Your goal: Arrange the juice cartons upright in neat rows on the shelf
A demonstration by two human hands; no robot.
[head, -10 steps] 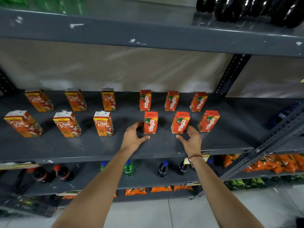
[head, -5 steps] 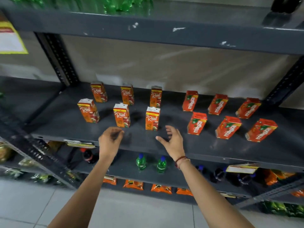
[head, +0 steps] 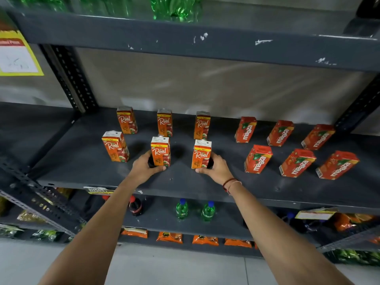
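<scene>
Both hands are on the dark grey metal shelf (head: 86, 173). The left hand (head: 144, 168) is wrapped round the base of the middle front orange "Real" juice carton (head: 160, 151), the right hand (head: 218, 168) round the orange "Real" carton just right of it (head: 201, 154). Both stand upright. Four more Real cartons sit behind and left, and six red "Maaza" cartons (head: 258, 159) stand well right.

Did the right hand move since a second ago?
Yes. The right hand went left along the shelf, from the Maaza cartons to the front right Real carton, which it now grips.
</scene>
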